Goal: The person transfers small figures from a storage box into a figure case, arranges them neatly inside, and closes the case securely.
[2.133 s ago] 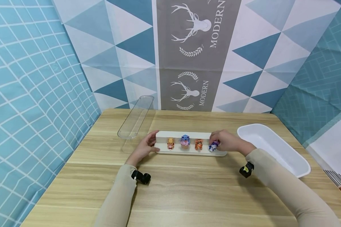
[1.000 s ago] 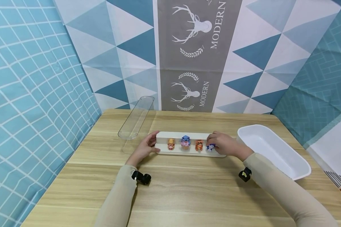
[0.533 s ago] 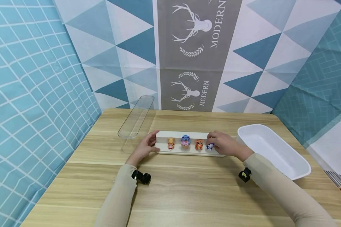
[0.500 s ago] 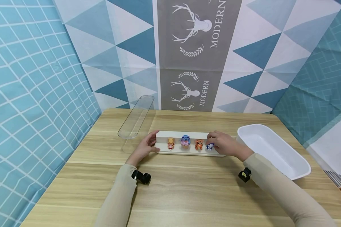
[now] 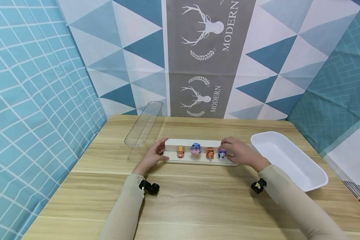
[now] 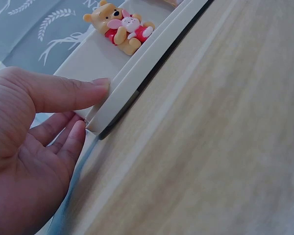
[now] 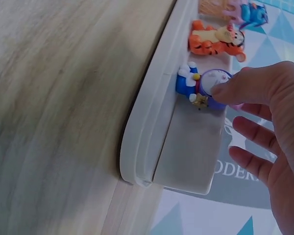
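Left hand resting on the left end of the white stand, thumb straight on its front lip, fingers relaxed, gripping nothing. Right hand at the right end, thumb tip touching the blue-and-purple figure, other fingers spread loose; no pinch visible. Figure upright, rightmost of four, just right of the tiger figure. "MODERN" printed on the grey backdrop.
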The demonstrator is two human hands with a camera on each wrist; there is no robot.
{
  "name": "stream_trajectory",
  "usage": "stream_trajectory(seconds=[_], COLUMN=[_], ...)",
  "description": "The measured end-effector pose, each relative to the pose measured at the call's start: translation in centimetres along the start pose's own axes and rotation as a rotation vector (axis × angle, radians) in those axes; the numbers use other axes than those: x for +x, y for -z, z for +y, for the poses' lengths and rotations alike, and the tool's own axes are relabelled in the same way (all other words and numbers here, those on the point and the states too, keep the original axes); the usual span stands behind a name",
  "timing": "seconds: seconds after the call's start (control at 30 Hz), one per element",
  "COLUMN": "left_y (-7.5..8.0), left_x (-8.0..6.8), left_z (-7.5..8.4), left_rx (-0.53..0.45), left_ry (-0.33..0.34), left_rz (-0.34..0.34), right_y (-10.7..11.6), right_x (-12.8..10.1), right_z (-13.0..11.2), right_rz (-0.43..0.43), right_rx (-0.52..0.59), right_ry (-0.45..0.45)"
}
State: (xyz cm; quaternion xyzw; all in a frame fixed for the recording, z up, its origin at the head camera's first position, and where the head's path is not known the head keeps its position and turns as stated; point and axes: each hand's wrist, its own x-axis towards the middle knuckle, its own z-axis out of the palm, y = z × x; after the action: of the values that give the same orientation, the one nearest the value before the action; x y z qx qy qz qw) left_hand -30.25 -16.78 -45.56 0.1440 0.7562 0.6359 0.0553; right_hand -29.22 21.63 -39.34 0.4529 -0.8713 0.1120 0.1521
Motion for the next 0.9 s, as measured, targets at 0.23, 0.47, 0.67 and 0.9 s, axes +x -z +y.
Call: stream_trajectory(seconds=[0.23, 0.47, 0.67, 0.9], left_y=[0.0, 0.0, 0.0, 0.0], left_x=[-0.1, 0.0, 0.0, -0.2], left_z=[0.1, 0.1, 0.0, 0.0], left_rx=[-0.010, -0.017, -0.011, 0.005], left_ry=[0.009, 0.003, -0.018, -0.058], left_rz=[-0.002, -0.005, -0.007, -0.004], right_y=[0.3, 0.2, 0.1, -0.2], right_x=[-0.6, -1.2, -1.5, -2.0], right_z=[0.1, 0.4, 0.7, 1.1], right_rz=[0.003, 0.114, 0.219, 0.268], right_rx=[0.069, 0.108, 0.190, 0.321], right_ry=[-0.145, -0.162, -0.215, -0.369])
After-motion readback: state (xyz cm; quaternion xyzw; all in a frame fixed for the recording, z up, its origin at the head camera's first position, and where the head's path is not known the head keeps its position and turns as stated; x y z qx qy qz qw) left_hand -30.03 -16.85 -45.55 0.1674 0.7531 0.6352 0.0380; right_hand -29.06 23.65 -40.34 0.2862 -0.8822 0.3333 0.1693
